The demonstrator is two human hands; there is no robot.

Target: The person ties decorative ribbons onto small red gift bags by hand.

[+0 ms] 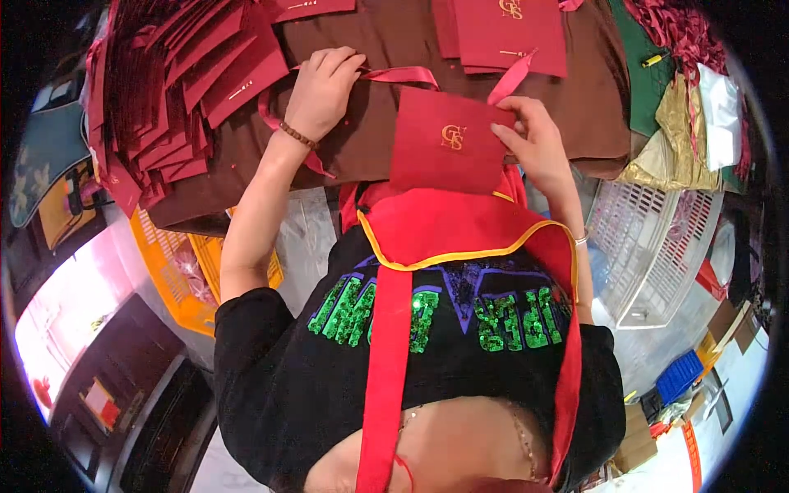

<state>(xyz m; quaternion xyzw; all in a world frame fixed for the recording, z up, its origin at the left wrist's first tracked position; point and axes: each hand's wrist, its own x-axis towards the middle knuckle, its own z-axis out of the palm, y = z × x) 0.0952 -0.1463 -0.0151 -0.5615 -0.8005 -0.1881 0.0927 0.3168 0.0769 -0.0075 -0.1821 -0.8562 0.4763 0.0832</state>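
In front of my apron, at the near edge of the brown-covered table, I have a dark red folded card or flat envelope (448, 138) with a gold emblem. My right hand (532, 140) pinches it at its right edge between thumb and fingers. A pinkish-red ribbon end (511, 80) sticks up just above that hand. My left hand (325, 92) is farther left on the table, fingers curled down on a red ribbon (403, 75) that runs right toward the card. Its fingertips are partly hidden. More ribbon (316, 164) hangs beside my left wrist.
Many similar dark red cards (177, 90) lie fanned in a heap at the left. Another stack (514, 37) sits at the far right. Red ribbons (678, 33) and gold cloth (678, 140) are beyond it. A yellow crate (177, 279) and a white crate (649, 246) flank me below.
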